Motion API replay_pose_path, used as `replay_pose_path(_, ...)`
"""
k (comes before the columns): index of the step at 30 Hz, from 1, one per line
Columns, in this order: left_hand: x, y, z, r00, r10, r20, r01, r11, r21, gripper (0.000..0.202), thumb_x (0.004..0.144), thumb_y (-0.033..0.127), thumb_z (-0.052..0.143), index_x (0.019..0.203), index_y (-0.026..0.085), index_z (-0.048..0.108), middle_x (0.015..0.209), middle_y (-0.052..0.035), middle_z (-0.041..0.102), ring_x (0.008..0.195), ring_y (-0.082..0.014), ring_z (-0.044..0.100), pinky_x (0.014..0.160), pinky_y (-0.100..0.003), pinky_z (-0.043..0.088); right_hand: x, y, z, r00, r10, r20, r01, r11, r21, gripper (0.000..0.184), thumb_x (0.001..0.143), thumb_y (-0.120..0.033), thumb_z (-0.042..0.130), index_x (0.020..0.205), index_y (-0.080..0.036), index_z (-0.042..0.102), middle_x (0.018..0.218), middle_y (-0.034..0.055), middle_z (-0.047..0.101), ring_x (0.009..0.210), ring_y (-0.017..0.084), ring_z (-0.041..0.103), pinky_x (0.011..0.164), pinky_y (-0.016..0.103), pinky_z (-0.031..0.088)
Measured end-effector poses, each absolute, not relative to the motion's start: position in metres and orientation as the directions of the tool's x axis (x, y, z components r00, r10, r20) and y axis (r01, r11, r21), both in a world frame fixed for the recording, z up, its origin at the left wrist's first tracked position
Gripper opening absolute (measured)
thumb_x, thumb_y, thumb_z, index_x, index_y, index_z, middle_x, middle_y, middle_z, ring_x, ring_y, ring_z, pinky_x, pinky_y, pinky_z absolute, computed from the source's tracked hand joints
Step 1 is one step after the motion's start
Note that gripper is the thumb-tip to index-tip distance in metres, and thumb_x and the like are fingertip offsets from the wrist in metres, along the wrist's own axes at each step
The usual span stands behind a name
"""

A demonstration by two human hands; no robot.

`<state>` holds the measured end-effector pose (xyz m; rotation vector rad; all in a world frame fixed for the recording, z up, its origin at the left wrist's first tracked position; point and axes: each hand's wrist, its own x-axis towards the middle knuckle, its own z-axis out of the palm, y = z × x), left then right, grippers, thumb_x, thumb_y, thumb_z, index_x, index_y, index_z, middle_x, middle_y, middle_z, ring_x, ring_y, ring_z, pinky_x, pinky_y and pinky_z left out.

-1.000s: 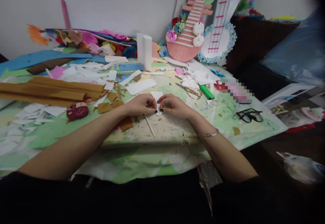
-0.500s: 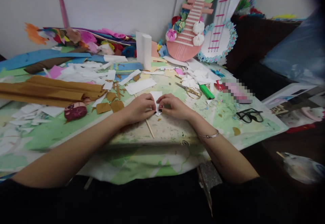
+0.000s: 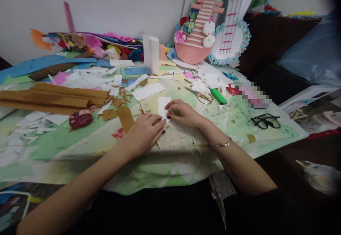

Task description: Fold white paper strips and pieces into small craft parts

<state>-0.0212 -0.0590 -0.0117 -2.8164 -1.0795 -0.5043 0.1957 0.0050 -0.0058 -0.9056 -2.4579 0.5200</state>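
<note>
Pale wall rises behind a crowded table covered in a green-and-white patterned sheet. Against that wall lean a pink paper instrument and a white one edged with blue flowers, probably propped there to keep the working edge freer.

Near the front edge, a small sheet of white paper lies between the person's hands, its lower end partly covered by fingers. The right hand is half curled, its thumb and fingertips on the paper's right side, seemingly to steady it; whether it pinches the sheet cannot be told. The left hand lies palm down, fingers loosely bent and together, across a thin wooden stick whose two ends show beyond it. Its underside is hidden, so any grip is unclear; perhaps it rests there to keep the stick from rolling.

Brown paper lies beside the left hand. Gold-handled scissors and a green tool sit beyond the right, likely left within reach.
</note>
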Motion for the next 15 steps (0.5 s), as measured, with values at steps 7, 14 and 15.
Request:
replay_pose_path(7, -0.013, -0.074, -0.021, 0.585, 0.732, 0.35, 0.751, -0.651, 0.106, 0.034, 0.097, 0.028, 0.047, 0.124, 0.012, 0.059, 0.128, -0.0146, 0.06, 0.116, -0.0307, 0.051, 0.096, -0.048, 0.044, 0.196, 0.005, -0.007, -0.676, 0.678, 0.288, 0.504, 0.711, -0.491, 0.006, 0.085, -0.017, 0.056, 0.082, -0.02, 0.061, 0.11, 0.0091, 0.064, 0.11, 0.021, 0.055, 0.101, 0.04, 0.04)
replay_pose_path(14, -0.011, -0.078, -0.024, 0.571, 0.724, 0.388, 0.762, -0.643, 0.078, 0.037, 0.096, 0.031, 0.045, 0.125, 0.011, 0.057, 0.128, -0.0162, 0.06, 0.118, -0.0327, 0.051, 0.096, -0.049, 0.043, 0.195, 0.003, -0.006, -0.676, 0.681, 0.28, 0.507, 0.707, -0.494, 0.006, 0.086, -0.018, 0.056, 0.082, -0.021, 0.061, 0.112, 0.0085, 0.063, 0.111, 0.021, 0.054, 0.101, 0.041, 0.039)
replay_pose_path(15, -0.011, -0.079, -0.025, 0.573, 0.721, 0.39, 0.762, -0.644, 0.071, 0.038, 0.096, 0.031, 0.045, 0.126, 0.011, 0.057, 0.129, -0.0162, 0.06, 0.118, -0.0328, 0.051, 0.097, -0.049, 0.042, 0.195, 0.003, -0.006, -0.677, 0.681, 0.281, 0.507, 0.707, -0.493, 0.006, 0.085, -0.017, 0.057, 0.083, -0.02, 0.061, 0.113, 0.0087, 0.063, 0.111, 0.022, 0.054, 0.1, 0.041, 0.039)
